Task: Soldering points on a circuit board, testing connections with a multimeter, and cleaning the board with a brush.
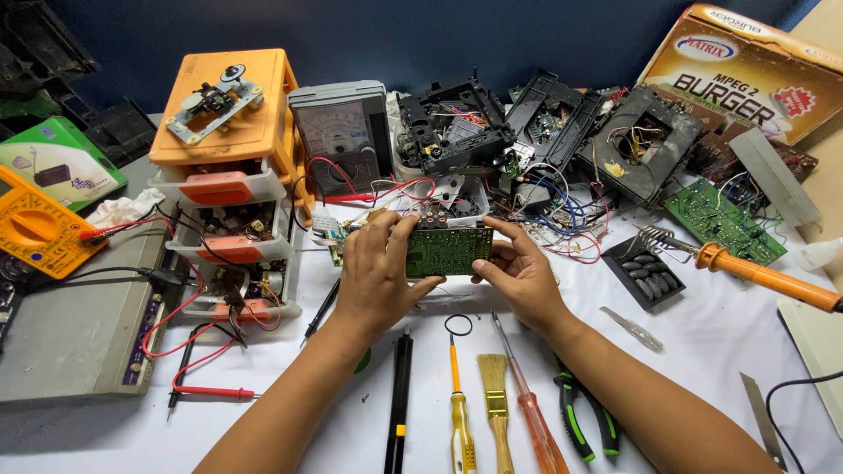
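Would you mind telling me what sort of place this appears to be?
Most likely an electronics repair bench. Both hands hold a green rectangular circuit board, an orange-handled soldering iron rests at the right, and a grey analog multimeter stands behind opened black plastic disc-drive chassis.

- The left hand (376, 274) covers the left end of the small green circuit board (450, 250); its parts are too small to tell.
- The soldering iron (762, 276) is cut off at the right edge.
- The black pen-like tool (399, 395), yellow screwdriver (460, 412) and brush (496, 405) run off the bottom edge.
- The drawer unit (230, 230) holds bits too small to tell.
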